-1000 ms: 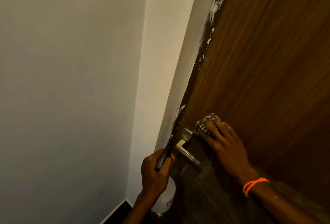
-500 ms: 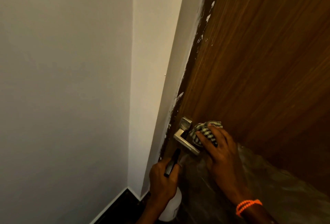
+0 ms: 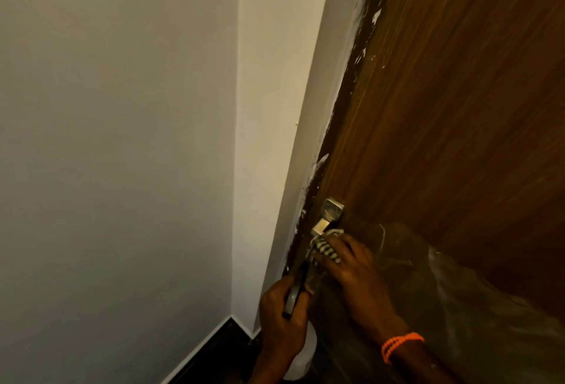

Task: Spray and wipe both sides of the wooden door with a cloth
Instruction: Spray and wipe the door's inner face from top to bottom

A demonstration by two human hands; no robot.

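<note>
A person is standing close to a wooden door (image 3: pixel 452 114), looking down along its left edge where it is meeting a white wall (image 3: pixel 122 139). The brown door is filling the right side of the view, with splashes of white paint showing along its edge and frame. A silver metal door handle (image 3: pixel 328 217) is sticking out near the door's edge, in the lower middle of the view. The right hand (image 3: pixel 354 267) is pressing a bunched striped cloth (image 3: pixel 324 246) against the lower part of the handle, with its fingers lying over the cloth and holding it there; an orange beaded bracelet (image 3: pixel 400 345) is circling that wrist. Just below and to the left, the left hand (image 3: pixel 282 319) is holding a white spray bottle (image 3: pixel 301 359), its grip curled round the bottle's dark trigger top (image 3: pixel 295 292), with the pale body of the bottle hanging beneath the hand. The two hands are sitting very close together. A sheet of cloudy plastic film (image 3: pixel 458 307) is covering the lower part of the door to the right of the hands. A dark floor (image 3: pixel 214 356) is showing at the bottom.
</note>
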